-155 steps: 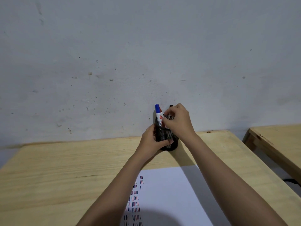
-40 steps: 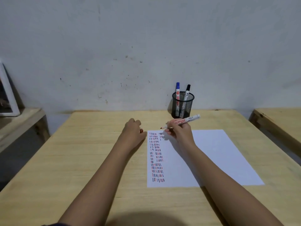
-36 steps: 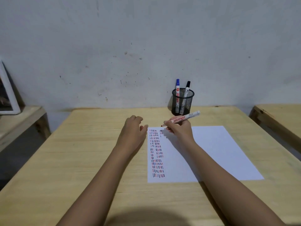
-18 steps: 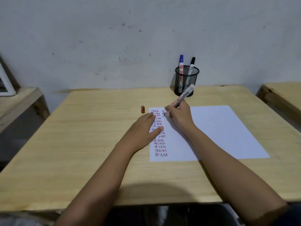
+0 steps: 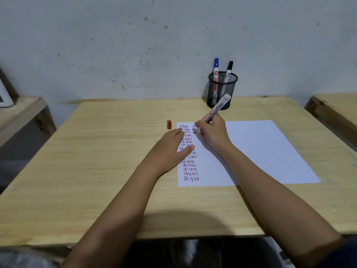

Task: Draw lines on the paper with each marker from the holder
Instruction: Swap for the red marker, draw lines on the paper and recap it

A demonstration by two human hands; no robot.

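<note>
A white paper (image 5: 260, 151) lies on the wooden table (image 5: 96, 161), its left part filled with rows of short red, blue and black strokes. My right hand (image 5: 213, 132) grips an uncapped red marker (image 5: 216, 110), tip down on the paper near the top of the second column. My left hand (image 5: 171, 149) lies flat, fingers spread, pressing the paper's left edge. The red cap (image 5: 169, 124) stands on the table just left of the paper. A black mesh holder (image 5: 222, 89) at the wall holds a blue marker (image 5: 216, 67) and a black marker (image 5: 229, 69).
A second wooden table (image 5: 336, 111) stands to the right and a lower wooden bench (image 5: 21, 113) to the left with a white frame edge on it. A grey wall runs right behind the holder.
My right hand brought the red marker from the holder to the paper and its tip now touches the sheet. My left hand set the cap down and flattened onto the paper's left edge.
</note>
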